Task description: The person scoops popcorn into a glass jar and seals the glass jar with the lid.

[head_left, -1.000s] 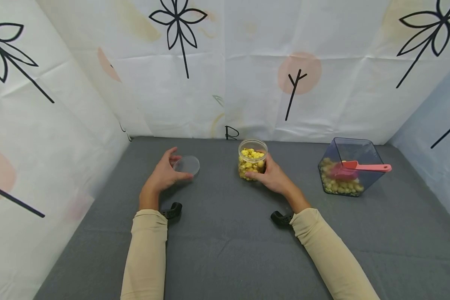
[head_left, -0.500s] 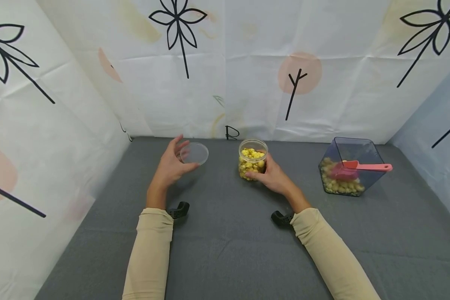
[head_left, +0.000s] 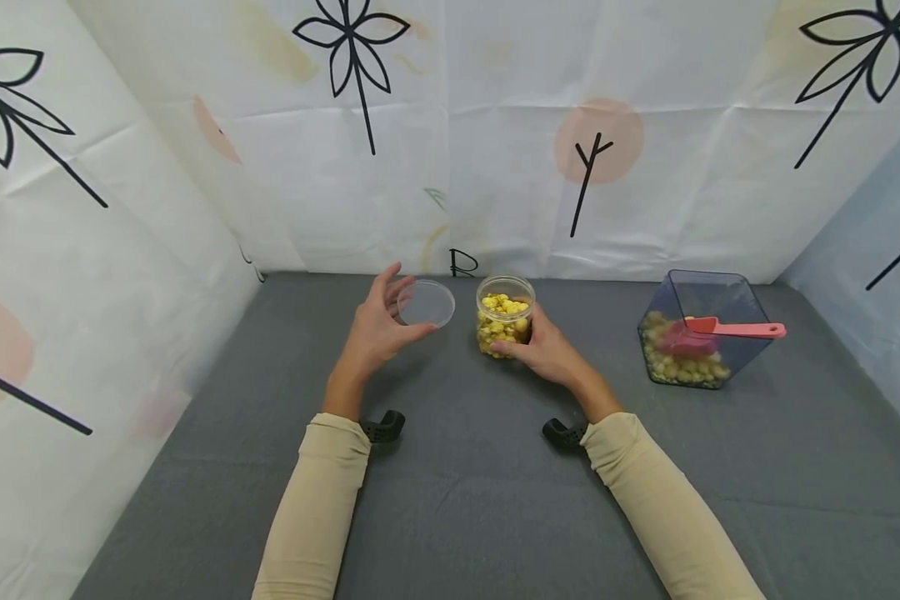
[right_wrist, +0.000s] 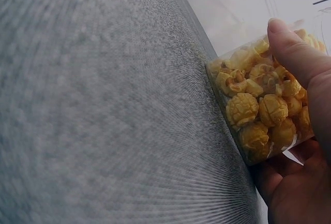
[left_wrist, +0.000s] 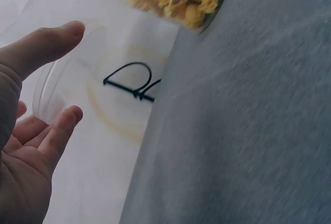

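Note:
A clear round lid [head_left: 427, 303] is pinched at its edge between the thumb and fingers of my left hand [head_left: 378, 329]. It is held above the table, just left of an open clear jar [head_left: 504, 321] of yellow popcorn [right_wrist: 258, 107]. My right hand [head_left: 551, 350] grips that jar from its right side, thumb across the front; the jar stands upright on the table. In the left wrist view the lid [left_wrist: 54, 87] shows edge-on between thumb and fingertips, apart from the jar.
At the right stands a bluish see-through bin [head_left: 708, 300], partly filled with popcorn. A pink scoop [head_left: 735, 329] lies in it, its handle sticking out over the right rim. Grey cloth covers the table [head_left: 450, 500], and a patterned white sheet [head_left: 510, 183] hangs behind.
My left hand has carried the lid to the right and a little farther back, closer to the jar. The right hand and the jar have stayed in place.

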`<state>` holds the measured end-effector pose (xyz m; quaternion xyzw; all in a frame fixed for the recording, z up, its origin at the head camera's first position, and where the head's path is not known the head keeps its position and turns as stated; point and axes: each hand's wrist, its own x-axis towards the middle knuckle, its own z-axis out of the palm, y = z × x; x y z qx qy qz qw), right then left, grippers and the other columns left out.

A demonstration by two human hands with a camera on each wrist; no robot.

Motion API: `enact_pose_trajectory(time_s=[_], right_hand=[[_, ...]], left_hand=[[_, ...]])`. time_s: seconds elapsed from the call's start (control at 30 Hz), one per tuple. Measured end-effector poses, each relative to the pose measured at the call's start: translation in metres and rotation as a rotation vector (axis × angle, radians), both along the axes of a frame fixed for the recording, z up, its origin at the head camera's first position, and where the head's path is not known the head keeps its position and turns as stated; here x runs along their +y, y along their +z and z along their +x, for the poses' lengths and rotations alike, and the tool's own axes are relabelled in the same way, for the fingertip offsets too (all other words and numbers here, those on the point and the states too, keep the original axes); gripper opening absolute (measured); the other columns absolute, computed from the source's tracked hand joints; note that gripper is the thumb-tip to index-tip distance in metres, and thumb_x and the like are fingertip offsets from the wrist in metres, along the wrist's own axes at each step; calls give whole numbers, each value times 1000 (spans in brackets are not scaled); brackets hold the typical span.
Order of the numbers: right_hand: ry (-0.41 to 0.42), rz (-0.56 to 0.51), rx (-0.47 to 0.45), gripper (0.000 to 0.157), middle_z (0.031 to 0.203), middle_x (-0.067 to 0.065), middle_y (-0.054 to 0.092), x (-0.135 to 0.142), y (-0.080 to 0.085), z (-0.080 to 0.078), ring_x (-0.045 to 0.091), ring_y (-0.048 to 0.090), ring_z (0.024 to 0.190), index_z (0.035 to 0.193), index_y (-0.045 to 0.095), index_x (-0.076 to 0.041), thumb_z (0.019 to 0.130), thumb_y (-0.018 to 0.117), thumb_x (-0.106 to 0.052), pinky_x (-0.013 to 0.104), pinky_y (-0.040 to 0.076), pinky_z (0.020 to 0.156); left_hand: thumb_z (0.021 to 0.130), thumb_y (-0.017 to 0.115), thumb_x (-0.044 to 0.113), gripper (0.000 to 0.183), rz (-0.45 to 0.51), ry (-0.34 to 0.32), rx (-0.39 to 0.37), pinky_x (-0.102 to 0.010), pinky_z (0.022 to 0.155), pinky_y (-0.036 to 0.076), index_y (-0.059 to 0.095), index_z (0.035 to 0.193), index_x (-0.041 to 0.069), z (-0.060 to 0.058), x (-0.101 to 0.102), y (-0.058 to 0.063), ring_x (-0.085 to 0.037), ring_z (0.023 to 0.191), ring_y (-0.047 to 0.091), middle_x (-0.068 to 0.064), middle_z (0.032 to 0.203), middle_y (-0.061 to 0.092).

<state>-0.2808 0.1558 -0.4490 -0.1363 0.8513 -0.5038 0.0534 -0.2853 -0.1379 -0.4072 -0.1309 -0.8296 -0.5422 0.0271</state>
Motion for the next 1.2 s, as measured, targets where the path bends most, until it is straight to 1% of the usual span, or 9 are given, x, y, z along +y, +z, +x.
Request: enact_pose_trajectory(time_s=[0.2,0.3,0.43,0.77,0.93,1.07,1.2], right_hand=[[1,6,0,89,148,18,49,0,0,0,34,50,137,157,24,-10,91,79,-32,53,39,115],[-3,9,5,89,148,18,49,1,0,1,34,50,137,157,25,-10,91,79,-32,53,38,116],[0,2,4,89,147,18,50,1,-1,1,34,52,135,158,24,-10,91,79,-33,53,40,114],[13,-30,0,90,146,18,49,2,-2,-1,34,53,132,158,22,-11,91,79,-32,53,41,113],[11,-20,1,90,147,17,49,2,-2,-1,33,52,133,158,23,-11,91,79,-33,53,40,114],[14,-15,5,89,146,17,50,1,-2,-2,33,52,133,157,24,-10,91,79,-33,52,40,114],[10,-20,6,88,144,17,51,1,-2,-2,33,53,131,156,25,-10,91,79,-33,52,40,113]], left_hand=[[80,89,21,110,-2,-8,6,-54,116,42,17,164,22,1,12,0,-29,147,46,-2,161,45],[80,89,22,111,-16,-9,-5,-51,116,43,16,164,26,3,17,2,-27,147,46,0,161,45],[80,89,24,112,-38,-7,-7,-47,114,46,15,164,28,5,23,5,-26,147,47,2,161,45],[79,90,26,115,-18,-16,27,-48,114,46,13,163,33,6,28,6,-24,145,50,3,159,48],[78,91,27,115,4,-16,41,-52,114,45,13,164,31,6,30,7,-25,144,51,3,158,50],[78,91,28,115,13,-12,48,-54,113,46,14,163,33,7,30,8,-26,143,52,3,157,51],[79,90,29,112,7,-5,92,-52,113,46,15,163,30,7,33,8,-26,142,53,3,154,53]])
